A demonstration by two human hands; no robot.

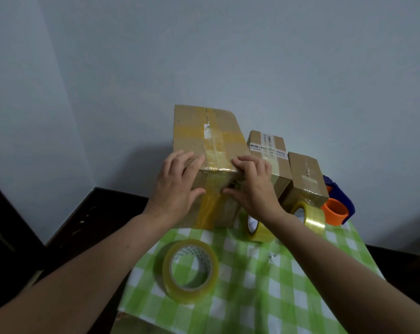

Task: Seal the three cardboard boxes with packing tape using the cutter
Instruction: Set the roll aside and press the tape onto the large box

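- Head view: my left hand [177, 186] lies spread over the near top edge of the large box [204, 131]. The fingers are nearly straight on the lid and the thumb is down on the front face, so it presses flat and grips nothing.
- My right hand [254, 184] is at the same edge, just to the right. Its fingers are bent over the top and its thumb reaches left across the front face, so it holds the box by that edge.
- Between my two hands a yellowish tape strip [213, 141] runs along the lid's middle seam, over the edge and down the front face.
- The large box stands at the far end of the green checked cloth [300, 285], close to the wall [228, 56].
- The middle box [268, 150], with a white printed label, stands just to its right and touches it.
- The small box [305, 174] stands right of that one, with tape over its top.
- The cutter [341, 194], blue with an orange core, lies at the right, partly behind the small box.
- Three tape rolls lie on the cloth: a big roll [190, 295] flat in front of me, a second roll [257, 233] on edge under my right wrist, and a third roll [313, 219] on edge beside the cutter.
- The cloth covers a dark table [95, 213].
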